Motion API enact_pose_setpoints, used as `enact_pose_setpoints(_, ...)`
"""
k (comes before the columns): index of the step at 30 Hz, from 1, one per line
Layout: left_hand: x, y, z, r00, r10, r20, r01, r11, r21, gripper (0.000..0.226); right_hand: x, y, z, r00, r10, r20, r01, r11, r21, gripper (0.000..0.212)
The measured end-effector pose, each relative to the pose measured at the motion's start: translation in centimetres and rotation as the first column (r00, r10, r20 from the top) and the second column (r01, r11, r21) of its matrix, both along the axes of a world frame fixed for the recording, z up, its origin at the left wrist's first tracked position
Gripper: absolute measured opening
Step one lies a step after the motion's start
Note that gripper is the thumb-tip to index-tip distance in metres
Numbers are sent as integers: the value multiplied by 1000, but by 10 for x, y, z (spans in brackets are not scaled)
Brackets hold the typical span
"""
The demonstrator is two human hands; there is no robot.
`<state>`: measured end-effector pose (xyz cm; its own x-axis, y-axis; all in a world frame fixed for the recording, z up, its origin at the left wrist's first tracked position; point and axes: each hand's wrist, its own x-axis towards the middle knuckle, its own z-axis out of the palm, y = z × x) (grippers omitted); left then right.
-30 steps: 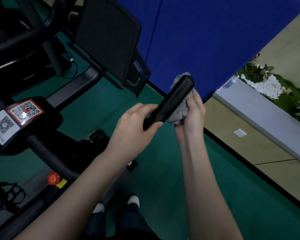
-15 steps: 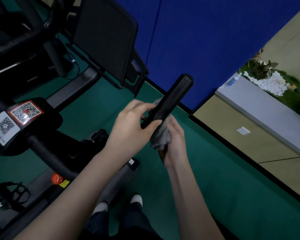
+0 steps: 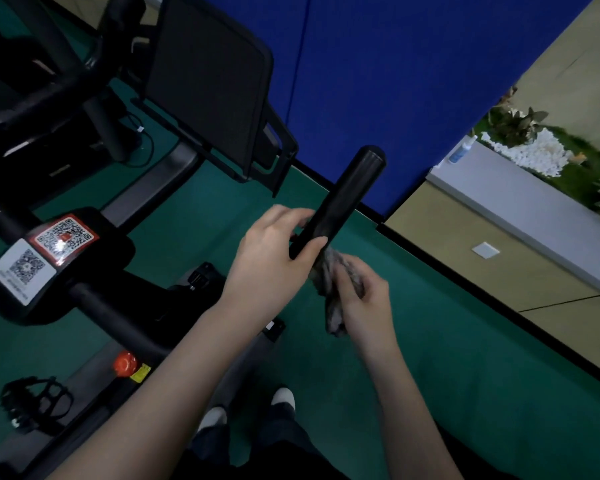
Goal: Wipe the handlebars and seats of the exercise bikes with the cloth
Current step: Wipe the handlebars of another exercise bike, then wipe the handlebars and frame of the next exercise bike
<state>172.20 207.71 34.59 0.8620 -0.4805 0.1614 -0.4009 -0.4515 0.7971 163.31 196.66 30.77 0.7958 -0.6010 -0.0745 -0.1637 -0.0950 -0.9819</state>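
Cloth (image 3: 333, 299) slid down the handlebar (image 3: 347, 195), bunched in right hand (image 3: 366, 301); left hand (image 3: 271, 254) grips handlebar; screen (image 3: 205, 74) behind.

The right hand (image 3: 364, 299) has slid down along the black round handlebar grip (image 3: 343, 195): a second ago it was near the top end of this grip, with the grey fluffy cloth (image 3: 334, 315) wrapped behind it. Now this hand is lower than the bottom part of the grip, and it holds the cloth bunched in curled fingers there. The upper length of the grip is now uncovered
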Motion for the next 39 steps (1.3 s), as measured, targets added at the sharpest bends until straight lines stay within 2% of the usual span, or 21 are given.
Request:
enact_pose_setpoints(2, 0, 1, 0, 1000, -14, 13, 14, 1000, 15, 35, -13, -4, -2, 997, -59, -40, 55, 994, -92, 17)
enact_pose_setpoints(8, 0, 10, 7, 993, -116, 32, 113, 990, 88, 44, -43, -2, 1, 975, -219, -42, 205, 955, -212, 15)
enact_pose_setpoints(12, -7, 19, 12, 976, -182, 119, 166, 976, 138, 46, -61, 8, 2, 935, -351, -57, 319, 899, -301, 14)
enact_pose_setpoints(17, -22, 25, 19, 914, -301, 273, 259, 949, 179, 44, -83, 20, 4, 875, -476, -90, 412, 828, -379, 15)
enact_pose_setpoints(23, -47, 14, 19, 821, -467, 329, 389, 879, 277, 40, -107, 28, 6, 846, -525, -87, 434, 775, -459, 16)
enact_pose_setpoints(27, -65, -2, 10, 760, -581, 293, 460, 798, 389, 39, -130, 18, 7, 831, -549, -88, 444, 752, -487, 18)
enact_pose_setpoints(33, -103, -39, -14, 755, -631, 177, 494, 725, 480, 47, -183, -20, 2, 818, -566, -101, 447, 736, -509, 19)
enact_pose_setpoints(39, -150, -86, -43, 735, -671, 94, 501, 631, 592, 52, -249, -70, -9, 785, -609, -112, 506, 735, -451, 19)
